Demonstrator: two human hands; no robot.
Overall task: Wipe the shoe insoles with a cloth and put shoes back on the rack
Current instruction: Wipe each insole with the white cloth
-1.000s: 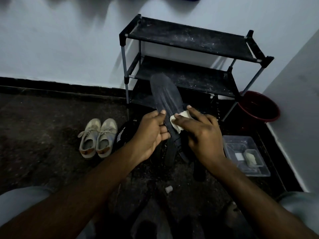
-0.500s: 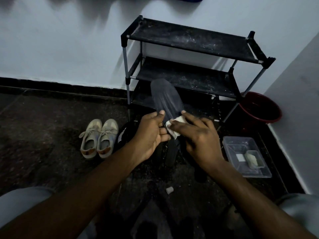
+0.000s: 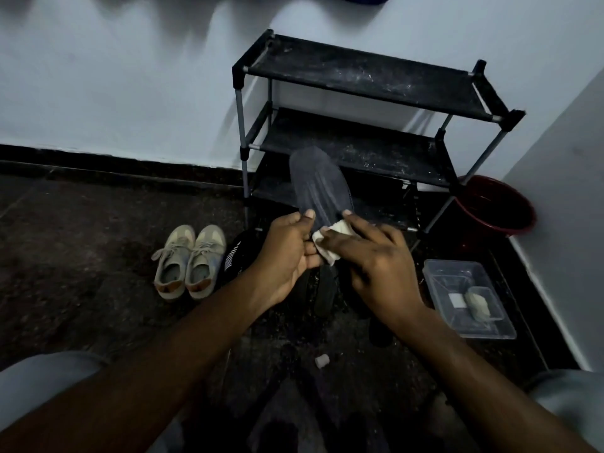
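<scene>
A dark grey insole [image 3: 318, 184] stands toe-up in front of the black shoe rack [image 3: 366, 76]. My left hand [image 3: 287, 253] grips its lower part, thumb on the front face. My right hand [image 3: 376, 263] presses a small white cloth [image 3: 330, 240] against the insole with its fingers. Black shoes [image 3: 323, 289] lie on the floor under my hands, mostly hidden. A beige pair of sneakers [image 3: 189, 263] sits on the floor to the left. The rack's shelves hold no shoes.
A dark red bucket [image 3: 496, 207] stands right of the rack by the wall corner. A clear plastic tray [image 3: 470, 299] with a pale lump in it lies on the floor at right. A small white bit [image 3: 322, 360] lies near my knees.
The insole has slid lower through my left hand, so less of it shows above my fingers. My right hand and the cloth shifted slightly left and up on the insole.
</scene>
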